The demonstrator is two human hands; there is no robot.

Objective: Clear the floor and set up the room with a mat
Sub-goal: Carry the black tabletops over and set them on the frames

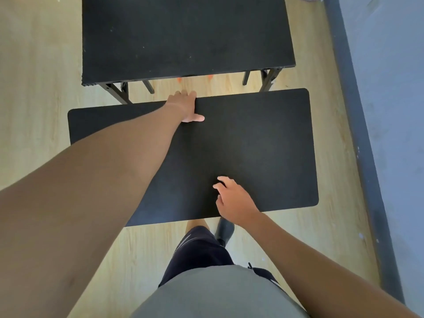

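Under my left arm, a big part of the mat [252, 143] is hidden, so I cannot see its near left corner. My left hand [187, 106] is at the far edge of the mat. Its fingers curl over that edge and go out of sight, and the thumb lies flat on top, so it is gripping the mat. My right hand [231, 198] is at the near edge. Its fingers are bent and spread on top of the mat, but I cannot tell if it is gripping or just resting there.

The mat is black with round corners. It sits between my two hands, a bit tilted, over the pale wood floor [41, 65]. I cannot tell if it lies flat on the floor or is lifted up.

Past my left hand stands a black counter [183, 35] with thin black legs. Its far end is cut off at the top. Two small orange spots [195, 78] peek out under its near edge; I cannot tell what they are.

Off past my right hand, a dark strip [358, 125] runs along a grey-blue wall [394, 88].

Below my right hand I see my dark shorts [197, 251], my grey shirt [218, 294] and one dark shoe [226, 229] partly under the mat.
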